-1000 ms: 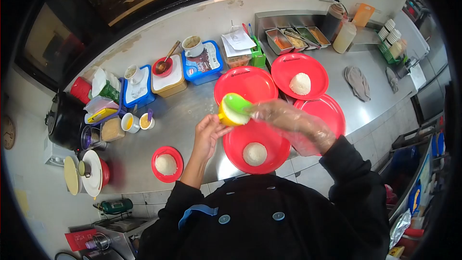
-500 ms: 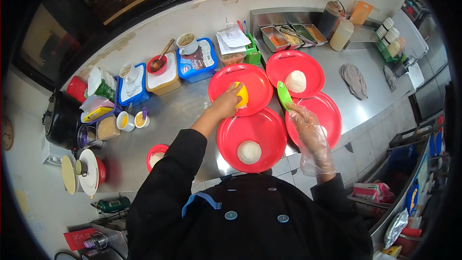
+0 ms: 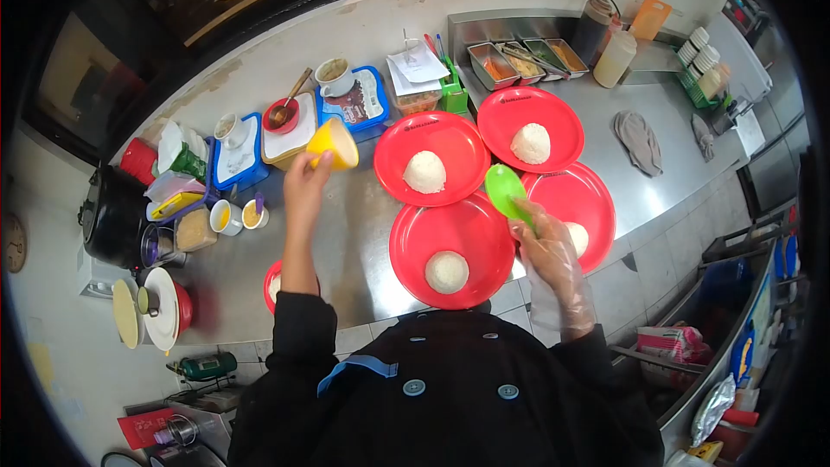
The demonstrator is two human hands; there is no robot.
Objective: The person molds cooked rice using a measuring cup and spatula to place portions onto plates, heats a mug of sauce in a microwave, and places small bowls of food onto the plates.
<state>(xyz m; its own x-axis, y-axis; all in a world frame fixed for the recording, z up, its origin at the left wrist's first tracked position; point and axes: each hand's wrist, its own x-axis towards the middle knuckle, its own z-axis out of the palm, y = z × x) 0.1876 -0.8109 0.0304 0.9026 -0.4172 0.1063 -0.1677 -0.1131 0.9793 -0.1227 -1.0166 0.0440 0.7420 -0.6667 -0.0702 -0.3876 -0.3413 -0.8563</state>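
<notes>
My left hand [image 3: 309, 180] is closed on a yellow cup [image 3: 334, 144], tilted in the air left of the plates. A clear plastic glove covers my right hand [image 3: 547, 242], which grips a green rice paddle [image 3: 503, 191] over the place where the plates meet. Four red plates stand close together: upper left [image 3: 402, 138], upper right [image 3: 562, 112], lower left [image 3: 415, 242] and lower right [image 3: 596, 207]. Each bears a white rice mound; these are the upper-left mound [image 3: 424, 173], upper-right mound [image 3: 531, 143], lower-left mound [image 3: 447, 271] and lower-right mound [image 3: 577, 239], partly behind my right hand.
Along the wall stand tubs, a blue-lidded one [image 3: 353, 104] among them, and metal trays of toppings [image 3: 493, 67]. Squeeze bottles [image 3: 615, 60] are at the back right, near a grey cloth [image 3: 637, 143]. A red bowl [image 3: 273, 285] sits beside my left sleeve.
My left hand has lifted the yellow cup off the upper-left plate and moved left, uncovering a rice mound. My right hand has shifted slightly down and left with the paddle.
</notes>
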